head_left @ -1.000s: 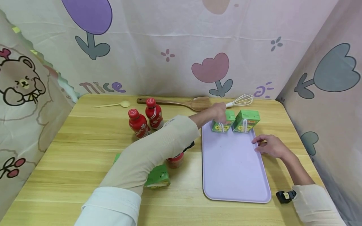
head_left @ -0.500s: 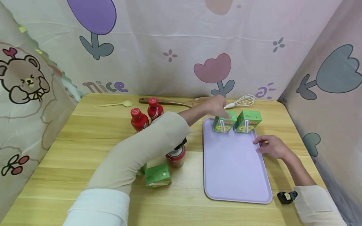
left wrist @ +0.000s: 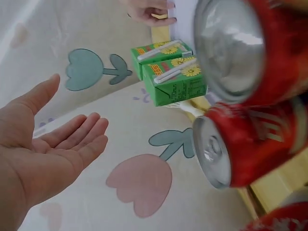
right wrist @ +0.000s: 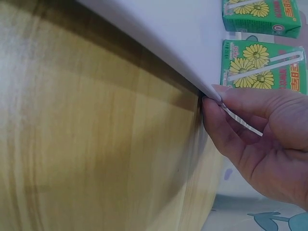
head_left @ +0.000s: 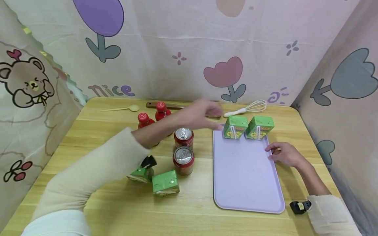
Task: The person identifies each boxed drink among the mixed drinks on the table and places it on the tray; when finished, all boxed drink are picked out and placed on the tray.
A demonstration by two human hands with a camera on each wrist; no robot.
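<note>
My left hand [head_left: 198, 114] is in the air left of the tray's far end, fingers relaxed and holding nothing; the left wrist view shows its palm and spread thumb. Two green juice boxes with straws, the left box [head_left: 235, 128] and the right box [head_left: 260, 128], stand side by side at the far end of the lilac tray [head_left: 246, 177]. My right hand [head_left: 284, 154] pinches the tray's right edge between thumb and fingers, seen closely in the right wrist view. Left of the tray are two red cans, a far can [head_left: 183, 137] and a near can [head_left: 183, 162].
Two more green boxes, one box [head_left: 165, 183] and another [head_left: 141, 174] partly behind the left sleeve, lie nearer. Red bottles [head_left: 161, 111] stand behind the left forearm. Along the back lie a pale yellow spoon [head_left: 134, 108], a wooden turner [head_left: 165, 105] and a whisk [head_left: 254, 107].
My left hand has let go of the left juice box on the tray and moved left, uncovering the box and the cans. My right hand stays at the tray's edge.
</note>
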